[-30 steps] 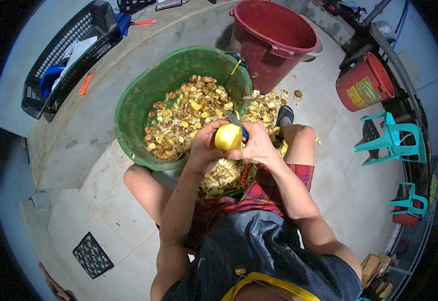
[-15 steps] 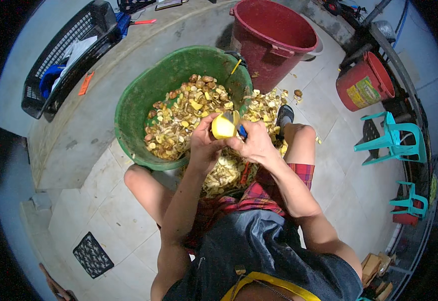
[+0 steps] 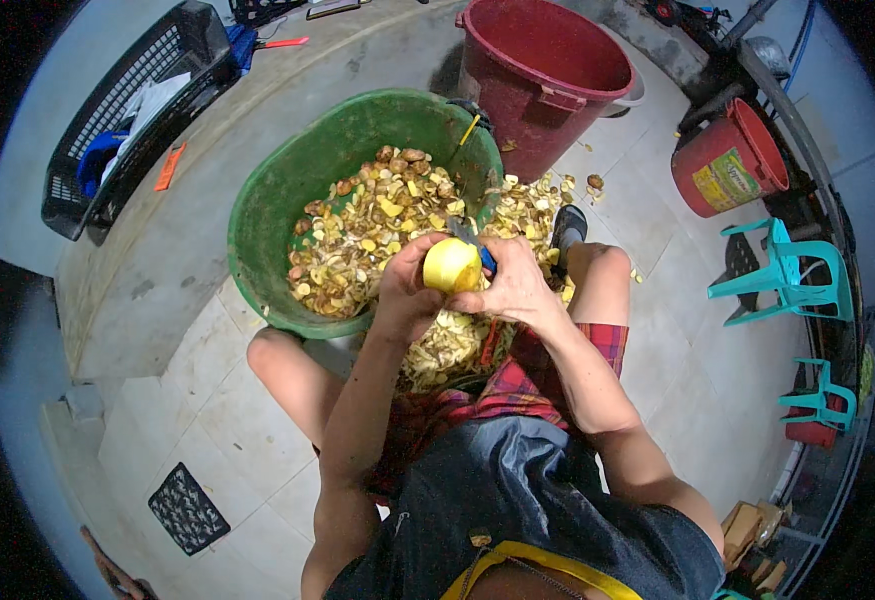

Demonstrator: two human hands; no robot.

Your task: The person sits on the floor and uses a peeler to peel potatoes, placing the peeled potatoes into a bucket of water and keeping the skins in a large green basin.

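My left hand (image 3: 404, 292) grips a peeled yellow potato (image 3: 450, 266) in front of me, its fingers curled round the side. My right hand (image 3: 520, 287) is closed on a knife (image 3: 487, 262) with a blue handle. The grey blade lies at the potato's upper right edge, and my right thumb rests against the potato's lower side. Just beyond my hands stands a green tub (image 3: 257, 240) holding peelings and brown unpeeled potatoes. A heap of pale peelings (image 3: 449, 348) sits between my legs, with a container under it mostly hidden.
Behind the tub stands a large dark red bin (image 3: 527, 110). Loose peelings (image 3: 522, 212) lie on the floor by my foot. To the right are a red bucket (image 3: 732, 165) and turquoise plastic stools (image 3: 787, 275). A black crate (image 3: 127, 110) rests on the ledge at left.
The potato has turned between my hands, showing a rounder face toward me. The knife blade has shifted slightly along its upper right edge. Both hands keep their hold.
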